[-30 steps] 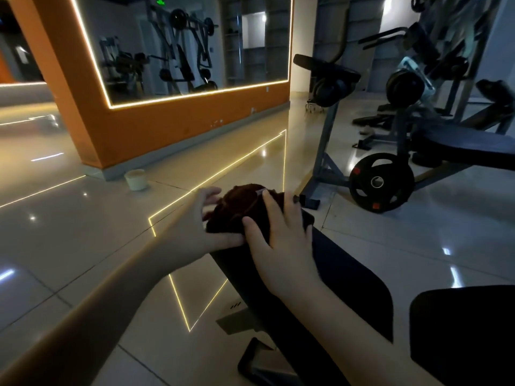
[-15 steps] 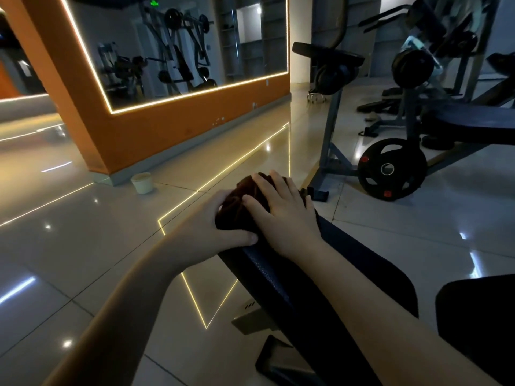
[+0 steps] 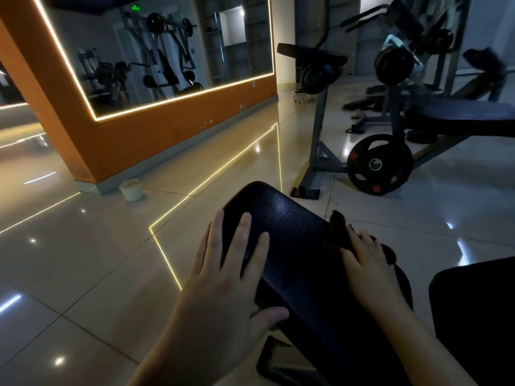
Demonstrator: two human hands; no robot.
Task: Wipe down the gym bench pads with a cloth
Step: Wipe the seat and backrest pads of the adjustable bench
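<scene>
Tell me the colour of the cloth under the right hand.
Dark reddish-brown cloth, seen in the head view, dimly lit.

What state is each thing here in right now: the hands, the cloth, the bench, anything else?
bench pad: far end uncovered
cloth: bunched at the bench pad's right edge
left hand: flat on the bench pad, fingers spread, holding nothing
right hand: flat on the cloth, pressing it
cup: standing upright

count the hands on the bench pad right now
2. The left hand lies flat and bare on the left side of the bench pad. The right hand presses the dark cloth at the pad's right edge.
</scene>
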